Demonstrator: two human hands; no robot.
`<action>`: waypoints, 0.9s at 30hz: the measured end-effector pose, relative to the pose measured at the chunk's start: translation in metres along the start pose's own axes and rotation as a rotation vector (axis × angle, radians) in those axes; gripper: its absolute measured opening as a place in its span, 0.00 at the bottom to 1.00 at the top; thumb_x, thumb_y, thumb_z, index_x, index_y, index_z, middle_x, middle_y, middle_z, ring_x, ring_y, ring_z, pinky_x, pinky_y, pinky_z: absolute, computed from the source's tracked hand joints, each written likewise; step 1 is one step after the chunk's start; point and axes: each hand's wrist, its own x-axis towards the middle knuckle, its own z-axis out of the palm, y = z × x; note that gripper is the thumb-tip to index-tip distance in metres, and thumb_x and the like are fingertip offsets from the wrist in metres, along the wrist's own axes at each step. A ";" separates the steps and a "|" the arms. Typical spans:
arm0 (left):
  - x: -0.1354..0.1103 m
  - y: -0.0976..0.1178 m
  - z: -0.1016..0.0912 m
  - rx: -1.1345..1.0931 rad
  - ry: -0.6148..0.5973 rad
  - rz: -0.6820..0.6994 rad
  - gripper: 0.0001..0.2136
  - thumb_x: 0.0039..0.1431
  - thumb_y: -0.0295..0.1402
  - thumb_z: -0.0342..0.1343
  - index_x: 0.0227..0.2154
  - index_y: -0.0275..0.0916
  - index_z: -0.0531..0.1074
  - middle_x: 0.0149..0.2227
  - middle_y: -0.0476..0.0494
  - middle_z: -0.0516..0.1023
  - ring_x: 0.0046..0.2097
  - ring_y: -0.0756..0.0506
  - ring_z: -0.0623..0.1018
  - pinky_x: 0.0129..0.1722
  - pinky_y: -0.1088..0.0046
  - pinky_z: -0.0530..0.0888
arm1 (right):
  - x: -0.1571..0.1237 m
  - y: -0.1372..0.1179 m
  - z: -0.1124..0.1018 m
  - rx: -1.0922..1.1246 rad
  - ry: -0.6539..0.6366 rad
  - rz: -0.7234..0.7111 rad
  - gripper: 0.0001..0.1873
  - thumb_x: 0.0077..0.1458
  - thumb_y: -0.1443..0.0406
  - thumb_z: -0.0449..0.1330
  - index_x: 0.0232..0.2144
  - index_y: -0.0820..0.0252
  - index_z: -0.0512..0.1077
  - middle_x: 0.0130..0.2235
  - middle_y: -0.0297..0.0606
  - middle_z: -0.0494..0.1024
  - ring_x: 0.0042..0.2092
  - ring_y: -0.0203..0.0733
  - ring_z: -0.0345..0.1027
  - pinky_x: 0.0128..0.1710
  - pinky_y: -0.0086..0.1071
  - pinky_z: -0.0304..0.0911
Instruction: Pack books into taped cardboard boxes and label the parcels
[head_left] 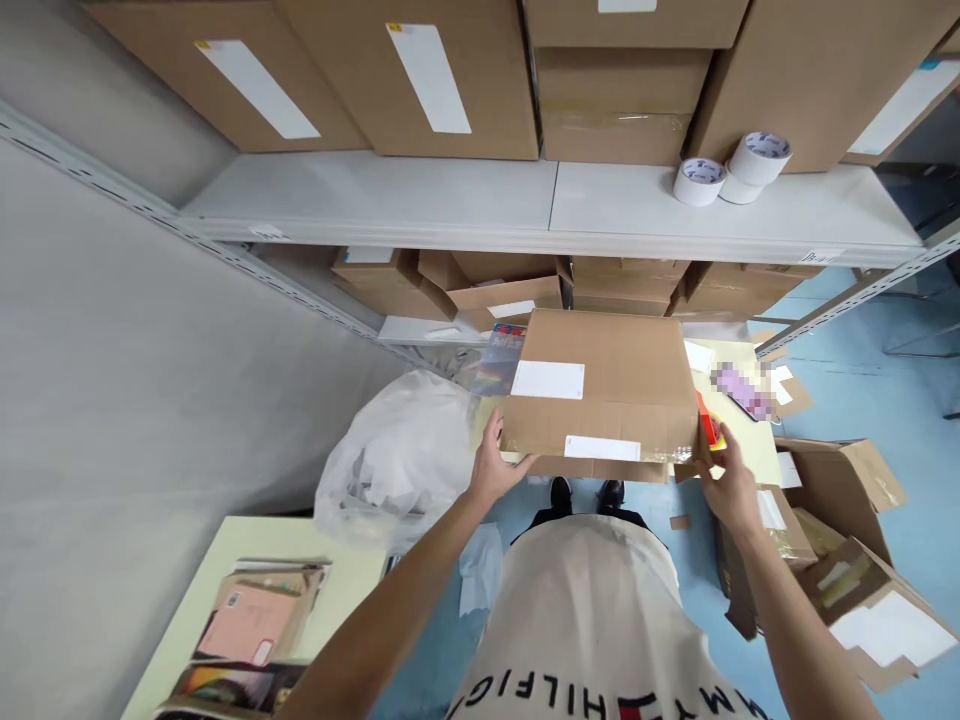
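Observation:
A closed cardboard box [607, 385] with white labels on its top and front is held between both my hands, in front of the shelf, above a pale yellow table [742, 425]. My left hand [495, 465] grips its near left corner, fingers under the bottom edge. At the box's near right corner is my right hand [726, 480], closed on that corner. A red and yellow object [709, 425] shows just behind the right corner.
Grey metal shelving [525, 205] carries large cardboard boxes and three white tape rolls [731, 165]. A clear plastic bag [397, 455] sits to the left. Open cartons [840, 540] lie on the blue floor at right. Another pale table [315, 545] with packages is at lower left.

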 end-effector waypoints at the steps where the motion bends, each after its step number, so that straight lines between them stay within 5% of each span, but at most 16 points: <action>1: 0.010 0.008 -0.008 -0.026 0.023 0.045 0.53 0.47 0.42 0.69 0.68 0.35 0.41 0.57 0.25 0.71 0.59 0.34 0.74 0.57 0.54 0.72 | 0.007 -0.004 -0.013 0.042 0.023 -0.007 0.35 0.56 0.55 0.55 0.64 0.58 0.57 0.35 0.41 0.80 0.38 0.51 0.77 0.37 0.43 0.70; 5: 0.070 0.048 -0.041 -0.101 0.071 0.126 0.58 0.44 0.46 0.70 0.69 0.39 0.36 0.63 0.25 0.63 0.61 0.34 0.71 0.59 0.55 0.69 | 0.044 -0.032 -0.060 0.145 0.110 -0.055 0.34 0.56 0.47 0.56 0.59 0.58 0.64 0.32 0.38 0.76 0.33 0.46 0.74 0.33 0.38 0.69; 10: 0.135 0.078 -0.057 -0.093 -0.297 0.128 0.71 0.43 0.48 0.70 0.63 0.41 0.07 0.68 0.22 0.54 0.67 0.36 0.63 0.64 0.53 0.62 | 0.087 -0.072 -0.077 0.193 0.143 -0.048 0.30 0.58 0.45 0.53 0.54 0.58 0.66 0.24 0.33 0.73 0.23 0.41 0.65 0.24 0.33 0.61; 12: 0.144 0.075 -0.054 0.079 -0.494 0.091 0.74 0.38 0.48 0.72 0.64 0.40 0.09 0.70 0.20 0.44 0.71 0.32 0.52 0.65 0.48 0.56 | 0.097 -0.079 -0.072 0.124 0.145 -0.049 0.27 0.58 0.48 0.53 0.52 0.59 0.67 0.20 0.31 0.70 0.21 0.40 0.61 0.23 0.32 0.57; 16: 0.144 0.054 -0.045 0.395 -0.739 0.020 0.68 0.33 0.42 0.73 0.70 0.41 0.30 0.72 0.23 0.31 0.70 0.23 0.42 0.62 0.41 0.59 | 0.109 -0.074 -0.063 -0.082 0.191 -0.049 0.19 0.57 0.54 0.52 0.44 0.59 0.72 0.21 0.35 0.73 0.23 0.43 0.63 0.26 0.33 0.56; 18: 0.145 0.041 -0.046 0.398 -0.714 0.025 0.58 0.39 0.37 0.69 0.70 0.39 0.39 0.72 0.24 0.37 0.70 0.24 0.50 0.61 0.48 0.64 | 0.113 -0.067 -0.061 -0.163 0.173 -0.024 0.17 0.56 0.57 0.51 0.40 0.59 0.75 0.25 0.39 0.76 0.25 0.45 0.65 0.27 0.34 0.57; 22: 0.158 0.023 -0.071 0.243 -0.480 0.125 0.46 0.47 0.31 0.63 0.69 0.40 0.48 0.67 0.33 0.61 0.63 0.30 0.68 0.59 0.58 0.69 | 0.114 -0.053 -0.057 -0.247 0.104 -0.030 0.16 0.56 0.59 0.51 0.39 0.58 0.77 0.31 0.42 0.81 0.30 0.48 0.71 0.32 0.37 0.64; 25: 0.160 0.020 -0.099 0.247 -0.276 0.159 0.42 0.49 0.31 0.61 0.68 0.42 0.52 0.67 0.35 0.60 0.65 0.28 0.65 0.61 0.51 0.67 | 0.102 -0.048 -0.054 -0.308 0.013 -0.175 0.16 0.56 0.60 0.53 0.42 0.58 0.77 0.41 0.45 0.81 0.40 0.52 0.74 0.41 0.43 0.69; 27: 0.154 0.026 -0.111 0.330 -0.179 0.217 0.36 0.50 0.29 0.59 0.64 0.41 0.60 0.68 0.35 0.57 0.69 0.24 0.55 0.65 0.41 0.56 | 0.088 -0.050 -0.056 -0.404 0.040 -0.268 0.18 0.56 0.62 0.55 0.47 0.60 0.75 0.53 0.50 0.75 0.52 0.59 0.70 0.52 0.52 0.65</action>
